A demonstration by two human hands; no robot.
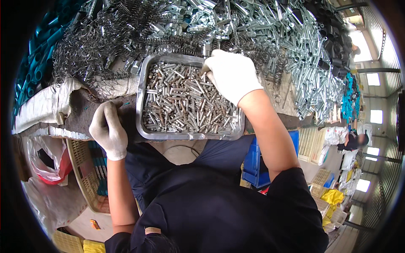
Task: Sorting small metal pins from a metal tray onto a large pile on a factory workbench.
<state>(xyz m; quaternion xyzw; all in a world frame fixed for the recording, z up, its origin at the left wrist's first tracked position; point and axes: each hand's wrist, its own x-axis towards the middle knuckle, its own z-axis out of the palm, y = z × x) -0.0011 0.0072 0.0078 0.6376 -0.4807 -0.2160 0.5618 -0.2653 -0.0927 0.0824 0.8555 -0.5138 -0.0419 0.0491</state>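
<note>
My right hand (233, 76), in a white glove, is over the far right corner of a grey metal tray (190, 136). Its fingers are curled together, and whatever they pinch is hidden. Short metal pins (190, 99), some brownish, fill the tray in a loose layer. Just beyond those fingertips a shiny metal fitting (206, 49) shows among the springs. To the left of the tray, my left hand (109, 131), also gloved, is closed above the bench edge. I cannot make out anything in its fingers.
Behind the tray spread heaps of dark coil springs (105, 42) and silvery metal tubes (310, 71). Teal tubes (40, 63) lie far left, black sleeves (333, 38) far right. Below the bench are a beige crate (82, 168) and a blue bin (255, 164). A person (354, 141) is in the right background.
</note>
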